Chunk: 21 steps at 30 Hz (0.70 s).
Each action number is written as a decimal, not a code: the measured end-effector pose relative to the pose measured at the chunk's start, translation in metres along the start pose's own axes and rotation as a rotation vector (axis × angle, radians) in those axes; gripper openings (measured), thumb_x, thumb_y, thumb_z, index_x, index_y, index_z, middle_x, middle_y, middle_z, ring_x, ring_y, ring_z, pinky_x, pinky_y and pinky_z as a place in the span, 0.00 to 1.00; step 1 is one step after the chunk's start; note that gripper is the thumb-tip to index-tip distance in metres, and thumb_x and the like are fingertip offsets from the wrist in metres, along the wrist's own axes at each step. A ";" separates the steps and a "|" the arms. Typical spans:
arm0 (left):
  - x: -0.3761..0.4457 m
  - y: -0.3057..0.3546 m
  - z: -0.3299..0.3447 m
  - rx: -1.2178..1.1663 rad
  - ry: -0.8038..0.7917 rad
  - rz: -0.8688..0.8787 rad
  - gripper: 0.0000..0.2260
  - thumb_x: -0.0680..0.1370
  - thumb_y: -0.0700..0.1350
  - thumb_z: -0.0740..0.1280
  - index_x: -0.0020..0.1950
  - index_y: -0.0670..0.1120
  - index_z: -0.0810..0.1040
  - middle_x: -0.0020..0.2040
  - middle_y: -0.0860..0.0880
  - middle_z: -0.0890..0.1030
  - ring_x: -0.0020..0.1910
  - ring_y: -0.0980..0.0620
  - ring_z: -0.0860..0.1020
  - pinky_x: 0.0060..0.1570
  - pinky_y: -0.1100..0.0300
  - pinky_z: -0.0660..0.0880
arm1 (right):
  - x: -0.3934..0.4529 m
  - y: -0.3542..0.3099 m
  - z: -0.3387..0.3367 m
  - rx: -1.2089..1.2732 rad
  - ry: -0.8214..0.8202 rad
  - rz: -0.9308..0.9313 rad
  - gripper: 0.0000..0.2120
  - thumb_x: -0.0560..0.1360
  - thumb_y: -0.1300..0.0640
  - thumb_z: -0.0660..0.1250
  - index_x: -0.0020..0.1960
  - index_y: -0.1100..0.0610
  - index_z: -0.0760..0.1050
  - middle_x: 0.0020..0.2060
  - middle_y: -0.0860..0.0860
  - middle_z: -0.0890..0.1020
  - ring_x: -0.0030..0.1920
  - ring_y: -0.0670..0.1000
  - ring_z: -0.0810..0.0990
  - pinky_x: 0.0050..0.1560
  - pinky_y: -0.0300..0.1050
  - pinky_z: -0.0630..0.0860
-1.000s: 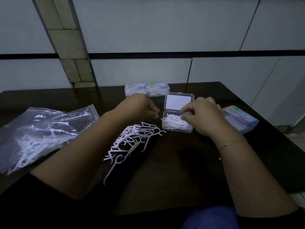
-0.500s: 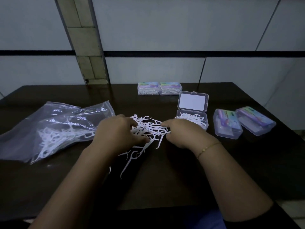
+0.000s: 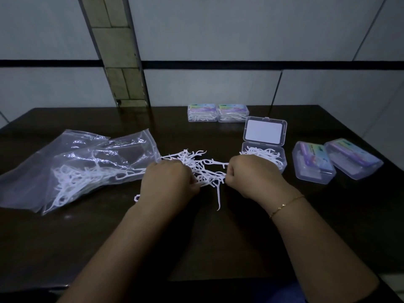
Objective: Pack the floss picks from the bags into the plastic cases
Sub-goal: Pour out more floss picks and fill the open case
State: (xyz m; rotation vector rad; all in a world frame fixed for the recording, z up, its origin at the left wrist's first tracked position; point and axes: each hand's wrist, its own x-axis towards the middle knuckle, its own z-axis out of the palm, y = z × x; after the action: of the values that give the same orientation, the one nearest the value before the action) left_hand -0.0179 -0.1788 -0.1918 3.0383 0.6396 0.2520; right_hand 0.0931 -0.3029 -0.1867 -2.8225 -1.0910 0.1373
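Two hands are busy in the middle of the dark brown wooden table (image 3: pixel 218 237). The left hand (image 3: pixel 167 182) has its fingers curled down into the loose pile of white plastic floss picks (image 3: pixel 196 166), and it looks like it grips some of them. The right hand (image 3: pixel 251 174) is curled too and pinches picks at the right edge of the same pile. A thin gold bracelet (image 3: pixel 286 203) sits on the right wrist. Just behind the right hand stands the open clear plastic case (image 3: pixel 265 149), with its lid tipped up and back, and some white picks already lie inside it. To the left of the pile lie the crinkly clear plastic bags (image 3: pixel 72 165), flat on the table, with more white picks showing through them. At the far side of the table, two closed clear cases with colourful labels (image 3: pixel 218 112) stand side by side, touching, and they are full of picks. On the right, two more closed clear cases with purple labels (image 3: pixel 336 161) lie next to each other at a slant. Behind the table is a pale tiled wall (image 3: pixel 240 29).
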 end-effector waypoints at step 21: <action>0.005 0.000 0.005 -0.597 0.074 -0.167 0.09 0.76 0.55 0.67 0.50 0.52 0.82 0.39 0.55 0.81 0.40 0.56 0.78 0.45 0.56 0.76 | -0.009 0.048 -0.065 0.279 -0.070 0.110 0.04 0.73 0.61 0.68 0.45 0.57 0.81 0.45 0.53 0.81 0.46 0.49 0.77 0.42 0.41 0.72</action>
State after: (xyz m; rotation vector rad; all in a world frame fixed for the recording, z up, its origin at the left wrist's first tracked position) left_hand -0.0125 -0.1772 -0.1959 2.4031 0.6702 0.4559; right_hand 0.1265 -0.3487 -0.1288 -2.6416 -0.8523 0.3701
